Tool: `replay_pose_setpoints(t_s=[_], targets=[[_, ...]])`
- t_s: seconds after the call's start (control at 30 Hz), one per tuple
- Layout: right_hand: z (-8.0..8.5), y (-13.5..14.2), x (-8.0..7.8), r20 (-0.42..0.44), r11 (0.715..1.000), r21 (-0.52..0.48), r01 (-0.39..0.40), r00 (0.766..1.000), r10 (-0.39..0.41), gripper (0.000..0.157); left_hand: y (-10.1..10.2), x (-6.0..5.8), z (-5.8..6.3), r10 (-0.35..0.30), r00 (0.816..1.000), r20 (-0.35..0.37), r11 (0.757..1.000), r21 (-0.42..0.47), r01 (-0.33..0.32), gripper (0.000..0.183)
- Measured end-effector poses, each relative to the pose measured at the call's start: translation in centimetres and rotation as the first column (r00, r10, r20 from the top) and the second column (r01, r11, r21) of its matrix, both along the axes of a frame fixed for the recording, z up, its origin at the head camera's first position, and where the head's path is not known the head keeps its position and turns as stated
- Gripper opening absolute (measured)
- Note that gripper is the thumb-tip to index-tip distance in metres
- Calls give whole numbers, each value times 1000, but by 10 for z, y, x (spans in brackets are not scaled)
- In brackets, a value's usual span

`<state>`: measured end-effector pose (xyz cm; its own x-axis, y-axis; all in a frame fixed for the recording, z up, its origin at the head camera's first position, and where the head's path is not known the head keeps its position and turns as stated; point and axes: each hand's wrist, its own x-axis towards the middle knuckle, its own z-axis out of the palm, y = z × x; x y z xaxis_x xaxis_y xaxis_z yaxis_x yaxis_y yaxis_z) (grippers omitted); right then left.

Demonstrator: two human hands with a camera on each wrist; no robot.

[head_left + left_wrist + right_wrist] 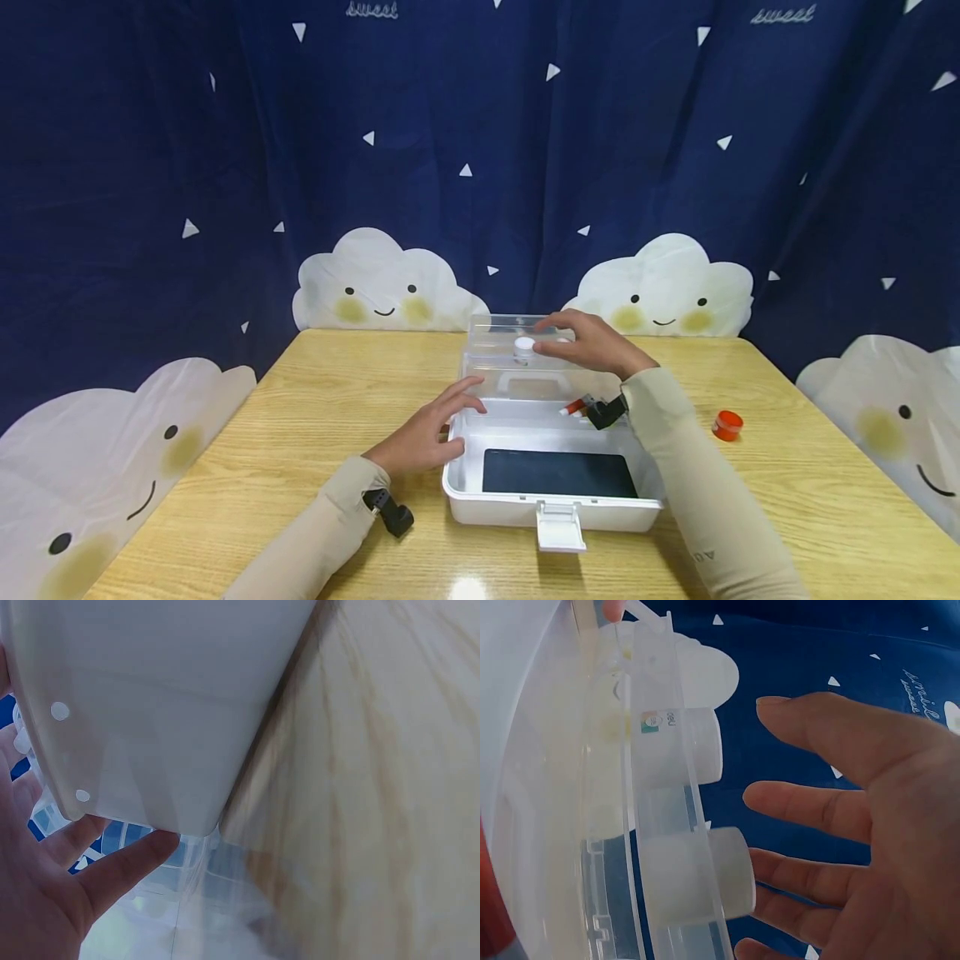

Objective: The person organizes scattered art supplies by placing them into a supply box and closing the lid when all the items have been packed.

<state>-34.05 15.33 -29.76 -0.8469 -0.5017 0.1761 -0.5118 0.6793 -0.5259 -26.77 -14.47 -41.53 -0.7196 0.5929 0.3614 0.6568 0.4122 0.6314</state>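
A white box (495, 510) stands open on the table, with a clear compartment tray (480, 364) raised at its back. Two white-capped jars sit in that tray; one jar (523, 348) shows beside my right fingertips, and in the right wrist view the nearer jar (731, 874) overlaps them. My right hand (592, 342) is over the tray, fingers spread, nothing gripped. At the box's left side is my left hand (429, 431), its fingers extended near the rim. The left wrist view puts a fingertip right at the edge of the box's side wall (150, 750).
Inside the box are a dark flat rectangle (558, 473) and a red-and-white stick-shaped item (574, 407), partly covered by the right wrist camera. A small red jar (727, 425) stands on the table to the right. The front latch (561, 528) hangs down. Behind is a dark blue curtain (465, 100).
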Motion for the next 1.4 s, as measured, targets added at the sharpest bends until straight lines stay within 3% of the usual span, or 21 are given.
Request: replay_pose_setpoints(t_s=[0.5,0.73,1.4], targets=[[5,24,10,-44,999,2,42,998,-42,49,0,2,0,16,1000,8,1000,12,-16,49],[6,37,13,-3,995,-4,95,995,-95,52,0,1,0,9,1000,14,1000,8,-9,45],[-6,77,23,-39,988,-46,150,988,-151,54,1,2,0,5,1000,9,1000,9,-5,45]])
